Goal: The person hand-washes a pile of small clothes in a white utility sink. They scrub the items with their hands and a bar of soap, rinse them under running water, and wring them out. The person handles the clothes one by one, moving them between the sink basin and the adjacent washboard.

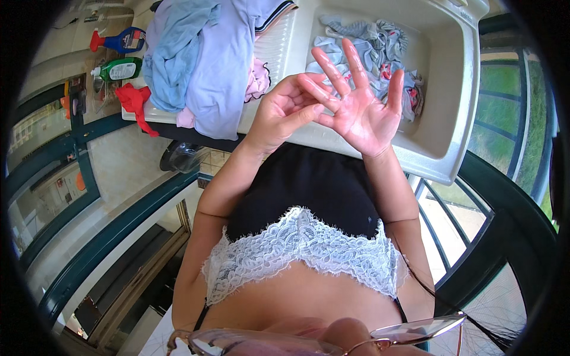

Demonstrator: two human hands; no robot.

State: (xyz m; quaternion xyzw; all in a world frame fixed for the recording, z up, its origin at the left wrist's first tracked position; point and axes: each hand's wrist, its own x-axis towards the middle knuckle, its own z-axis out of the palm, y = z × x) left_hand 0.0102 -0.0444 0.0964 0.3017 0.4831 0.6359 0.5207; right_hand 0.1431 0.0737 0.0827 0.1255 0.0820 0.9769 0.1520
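Observation:
My right hand (367,116) is raised over the sink's near edge with its palm facing me. Its fingers are spread and glossy, as if wet, and hold nothing. From the left, my left hand (281,107) reaches across, its thumb and curled fingers around an outer finger of my right hand. Part of that grip is hidden. Beyond both hands, a heap of wet-looking grey and white garments (378,46) lies in the basin of a pale laundry sink (438,118). Some red and pink patches show among the cloth.
A lavender shirt (218,84), a light blue garment (171,71) and a pink garment with dark trim (258,80) lie over the ribbed washboard (274,51). At left are a red cloth (133,99), a green bottle (120,70) and a blue spray bottle (127,40). Dark window frames (503,227) stand at right.

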